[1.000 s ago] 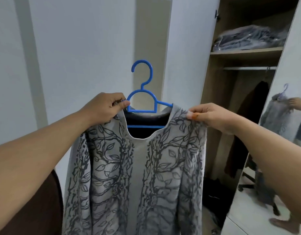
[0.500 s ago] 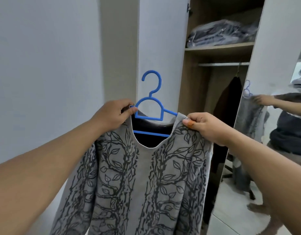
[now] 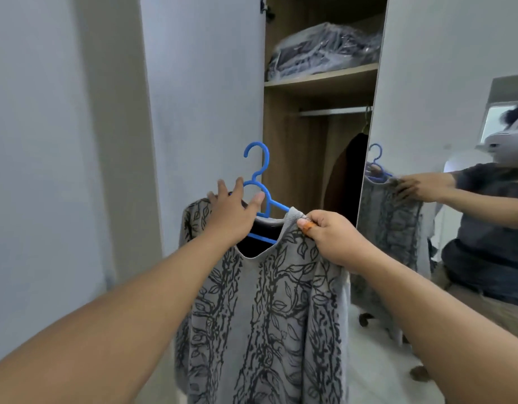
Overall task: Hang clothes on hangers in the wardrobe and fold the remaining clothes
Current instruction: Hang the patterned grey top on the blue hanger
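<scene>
A grey top (image 3: 263,310) printed with dark vines and leaves hangs on a blue plastic hanger (image 3: 259,176), held up in front of the open wardrobe. My left hand (image 3: 233,212) has its fingers spread and straight, at the hanger's left shoulder and the top's left shoulder. My right hand (image 3: 329,234) pinches the top's right shoulder at the neckline, where the hanger's right arm goes under the cloth. The hanger's hook stands free above both hands.
The wardrobe's rail (image 3: 333,112) runs under a wooden shelf (image 3: 322,80) carrying plastic-wrapped clothes (image 3: 324,51). A dark garment (image 3: 348,176) hangs on the rail. The white left door (image 3: 205,97) stands open. A mirrored door (image 3: 456,170) on the right reflects a person.
My left hand has let go of the top's left shoulder and opened, fingers spread beside the hanger. The view has moved closer to the wardrobe opening.
</scene>
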